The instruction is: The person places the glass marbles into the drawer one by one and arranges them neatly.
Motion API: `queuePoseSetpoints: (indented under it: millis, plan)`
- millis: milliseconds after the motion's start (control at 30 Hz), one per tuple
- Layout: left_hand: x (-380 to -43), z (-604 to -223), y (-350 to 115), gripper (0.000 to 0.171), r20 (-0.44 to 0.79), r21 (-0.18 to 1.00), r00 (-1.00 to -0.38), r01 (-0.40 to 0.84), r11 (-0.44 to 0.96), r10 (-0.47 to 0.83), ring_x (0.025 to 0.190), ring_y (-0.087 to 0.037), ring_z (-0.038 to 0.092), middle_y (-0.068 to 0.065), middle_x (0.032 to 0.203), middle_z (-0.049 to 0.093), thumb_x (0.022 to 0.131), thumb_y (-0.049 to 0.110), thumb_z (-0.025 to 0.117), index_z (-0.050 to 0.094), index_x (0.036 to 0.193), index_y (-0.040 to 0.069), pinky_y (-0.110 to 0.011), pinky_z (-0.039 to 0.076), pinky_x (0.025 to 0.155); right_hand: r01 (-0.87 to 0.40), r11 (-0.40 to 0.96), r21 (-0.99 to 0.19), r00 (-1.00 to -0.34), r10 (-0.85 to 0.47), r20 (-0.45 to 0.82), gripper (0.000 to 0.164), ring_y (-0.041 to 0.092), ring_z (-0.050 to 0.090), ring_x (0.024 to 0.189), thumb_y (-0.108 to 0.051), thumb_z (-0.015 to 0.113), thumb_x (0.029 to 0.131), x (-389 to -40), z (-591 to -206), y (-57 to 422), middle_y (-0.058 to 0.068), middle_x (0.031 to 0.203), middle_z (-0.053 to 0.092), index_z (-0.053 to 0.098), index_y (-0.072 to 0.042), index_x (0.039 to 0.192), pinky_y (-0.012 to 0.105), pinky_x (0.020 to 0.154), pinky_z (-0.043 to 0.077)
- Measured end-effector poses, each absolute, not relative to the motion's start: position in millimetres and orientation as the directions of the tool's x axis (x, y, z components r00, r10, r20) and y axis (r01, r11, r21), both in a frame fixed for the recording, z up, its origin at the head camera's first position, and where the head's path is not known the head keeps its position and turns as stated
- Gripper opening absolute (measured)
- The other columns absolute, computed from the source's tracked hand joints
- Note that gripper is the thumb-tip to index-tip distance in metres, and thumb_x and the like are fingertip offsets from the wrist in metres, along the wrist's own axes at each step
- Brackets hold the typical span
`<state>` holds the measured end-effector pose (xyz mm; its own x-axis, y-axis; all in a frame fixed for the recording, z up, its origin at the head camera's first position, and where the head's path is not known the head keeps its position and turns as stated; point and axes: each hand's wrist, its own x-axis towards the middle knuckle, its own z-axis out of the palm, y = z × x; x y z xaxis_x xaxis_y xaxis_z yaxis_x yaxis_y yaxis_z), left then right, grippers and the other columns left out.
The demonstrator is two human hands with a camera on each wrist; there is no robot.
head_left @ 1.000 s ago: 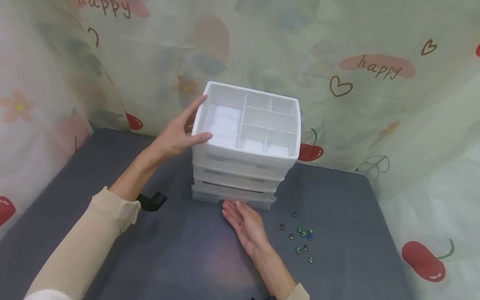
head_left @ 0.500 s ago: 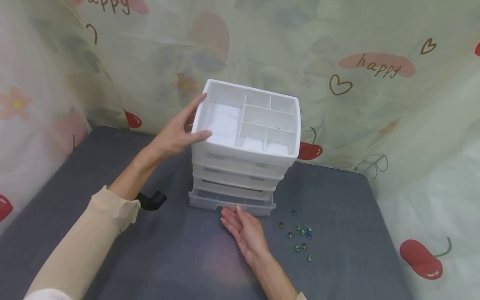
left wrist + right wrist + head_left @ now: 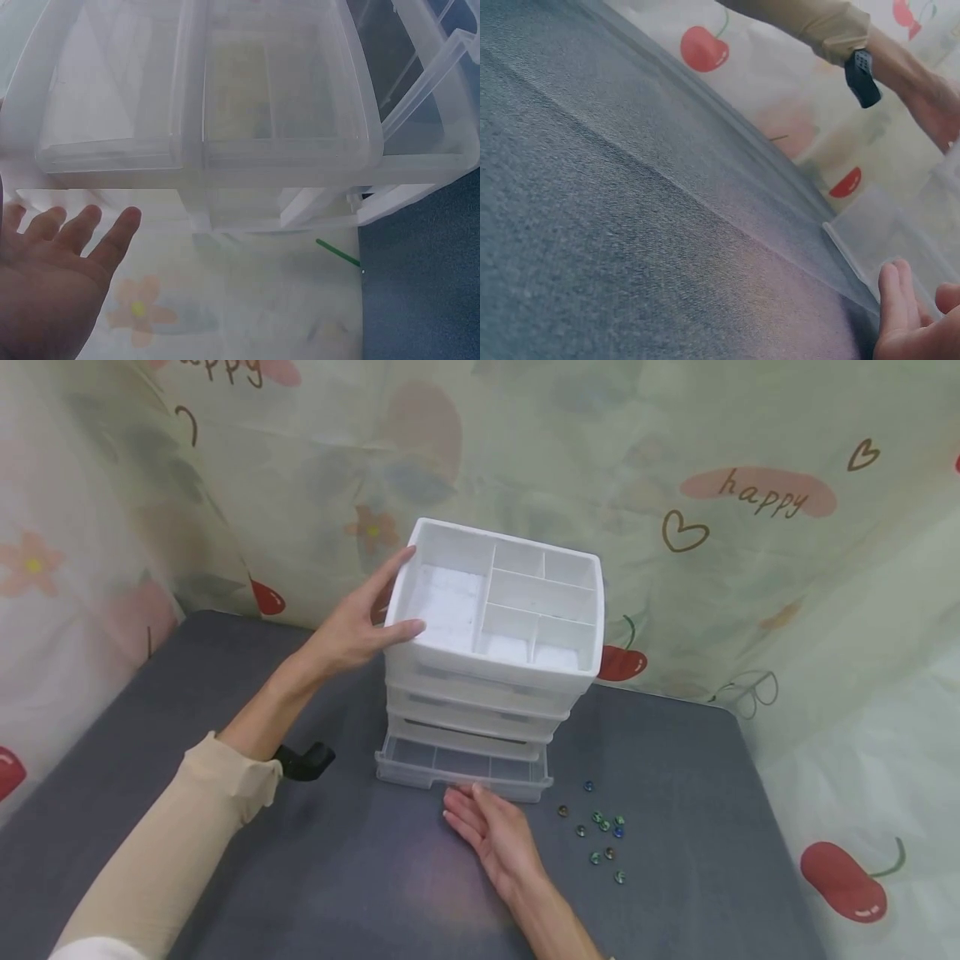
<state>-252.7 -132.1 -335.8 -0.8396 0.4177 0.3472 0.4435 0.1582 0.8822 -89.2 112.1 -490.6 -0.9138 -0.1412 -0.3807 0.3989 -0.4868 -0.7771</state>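
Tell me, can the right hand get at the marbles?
Probably yes: the marbles lie on the table beside the right hand with nothing between, though it is at the drawer.

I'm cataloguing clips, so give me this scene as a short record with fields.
Left hand: on the left end of the white drawer unit
Right hand: fingertips at the front of the bottom drawer
Bottom drawer: translucent, pulled partly out
Top tray: six compartments, largest at left
Marbles: ten visible, scattered on the dark table right of the drawer

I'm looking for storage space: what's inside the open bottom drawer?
In the bottom drawer, thin dividers show and no loose items; its rear is covered by the white organizer above.
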Motion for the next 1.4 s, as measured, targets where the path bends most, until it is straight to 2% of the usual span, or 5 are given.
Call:
queuePoseSetpoints:
  millis: [367,667,900,1100,1400]
  plan:
    - [-252,-334,-131,0.089,0.353,0.883,-0.836,0.446,0.147,0.419,0.139,-0.025,0.038,-0.007,0.162,0.024,0.091,0.007,0.069,0.017,0.160,0.027,-0.050,0.037,0.105,0.449,-0.479,-0.754,-0.892,-0.200,-0.404,0.052,0.030,0.058,0.123,-0.016,0.057,0.101,-73,-485,113,0.028,0.135,0.055,0.042,0.013,0.141,0.041,0.101,0.045]
    - [-252,-333,-130,0.089,0.335,0.904,-0.840,0.414,0.106,0.426,0.142,-0.023,0.034,-0.002,0.164,0.019,0.092,0.007,0.069,0.017,0.160,0.029,-0.046,0.039,0.105,0.451,-0.468,-0.760,-0.893,-0.233,-0.386,0.052,0.028,0.059,0.120,-0.005,0.060,0.097,-64,-487,117,0.029,0.136,0.053,0.041,0.016,0.140,0.041,0.102,0.044]
    - [-253,-334,-130,0.089,0.336,0.901,-0.841,0.418,0.115,0.423,0.140,-0.026,0.036,-0.007,0.163,0.020,0.092,0.005,0.068,0.016,0.160,0.026,-0.049,0.039,0.105,0.471,-0.472,-0.745,-0.882,-0.287,-0.375,0.054,0.030,0.058,0.122,-0.002,0.061,0.095,-56,-489,117,0.030,0.137,0.052,0.039,0.015,0.142,0.041,0.103,0.043]
    - [-252,-336,-130,0.089,0.334,0.900,-0.843,0.418,0.122,0.422,0.139,-0.027,0.037,-0.006,0.162,0.022,0.091,0.004,0.069,0.016,0.160,0.024,-0.049,0.039,0.104,0.505,-0.422,-0.753,-0.850,-0.395,-0.348,0.057,0.034,0.055,0.125,0.005,0.060,0.092,-50,-489,123,0.029,0.140,0.050,0.038,0.012,0.144,0.041,0.102,0.044]
    - [-253,-336,-130,0.089,0.340,0.902,-0.844,0.418,0.110,0.415,0.135,-0.027,0.040,-0.010,0.161,0.024,0.091,0.003,0.068,0.017,0.160,0.024,-0.041,0.043,0.101,0.511,-0.325,-0.796,-0.827,-0.438,-0.352,0.056,0.033,0.060,0.120,-0.001,0.064,0.093,-47,-484,130,0.026,0.139,0.053,0.042,0.008,0.144,0.042,0.099,0.046]
